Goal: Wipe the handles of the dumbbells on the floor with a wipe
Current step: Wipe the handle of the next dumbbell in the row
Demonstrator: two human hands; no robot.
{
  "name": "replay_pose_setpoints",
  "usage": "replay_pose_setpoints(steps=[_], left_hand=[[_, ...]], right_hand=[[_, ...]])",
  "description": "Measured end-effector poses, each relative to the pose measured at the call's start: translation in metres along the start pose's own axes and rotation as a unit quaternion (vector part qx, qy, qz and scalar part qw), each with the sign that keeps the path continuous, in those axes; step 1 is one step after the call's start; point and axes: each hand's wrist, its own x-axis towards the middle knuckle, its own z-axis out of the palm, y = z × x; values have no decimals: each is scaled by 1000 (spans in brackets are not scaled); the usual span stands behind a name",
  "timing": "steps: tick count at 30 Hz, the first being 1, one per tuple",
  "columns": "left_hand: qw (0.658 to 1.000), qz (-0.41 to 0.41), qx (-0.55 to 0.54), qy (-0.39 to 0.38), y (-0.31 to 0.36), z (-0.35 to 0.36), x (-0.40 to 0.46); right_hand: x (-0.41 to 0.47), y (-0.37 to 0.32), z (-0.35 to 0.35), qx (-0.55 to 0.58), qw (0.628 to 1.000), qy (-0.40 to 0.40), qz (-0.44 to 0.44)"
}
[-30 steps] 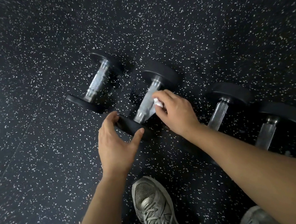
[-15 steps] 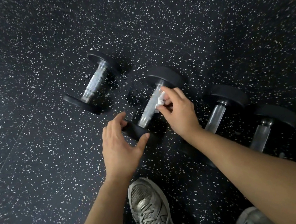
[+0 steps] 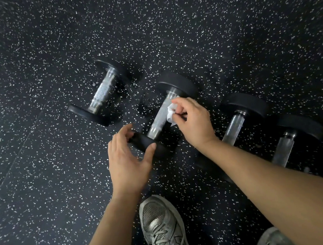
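My right hand (image 3: pixel 193 122) pinches the white wipe (image 3: pixel 171 113) against the second dumbbell's handle (image 3: pixel 161 116); my left hand (image 3: pixel 126 161) curls round its near black head (image 3: pixel 145 143).

Narrow floor gaps (image 3: pixel 134 97) separate four dumbbells (image 3: pixel 102 92); far floor lies open.
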Motion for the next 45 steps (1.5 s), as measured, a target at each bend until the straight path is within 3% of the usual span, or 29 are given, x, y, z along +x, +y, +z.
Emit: replay_pose_setpoints(steps=[4,8,11,16,18,21,22,26,28,30,33,34,40,45], left_hand=[[1000,-10,1,9,-2,0,1],[1000,-14,-4,7,-1,0,1],[1000,-12,-5,3,0,0,-1],[1000,-4,-3,-13,3,-1,-2],[1000,-3,-4,-13,3,-2,-1],[1000,-17,-15,-3,-2,-1,1],[1000,-22,-18,2,-4,-2,2],[999,-38,-19,18,-6,-3,4],[998,-52,-12,17,-8,-4,5],[998,-62,-13,8,-10,-5,5],[998,-68,-20,0,-13,-7,8],[997,-70,-19,2,-13,-7,8],[995,-92,-29,20,-9,-13,12],[995,-80,-42,37,-6,-13,10]], right_hand=[[5,-3,3,-59,997,15,47],[5,-7,1,-46,998,39,-15],[6,-13,3,-11,997,4,-71],[4,-7,8,-45,996,-2,-74],[-1,-5,7,-53,991,-57,-110],[-10,-9,10,-73,952,-201,-219],[-11,-10,12,-93,945,-208,-235],[4,-7,9,-133,981,-74,-122],[14,-9,8,-167,981,-31,-93],[16,-11,11,-147,979,-76,-120],[5,-16,11,-75,950,-226,-202],[2,-17,12,-74,943,-242,-217],[9,-18,17,-189,969,-115,-107],[-2,-21,13,-121,932,-245,-237]])
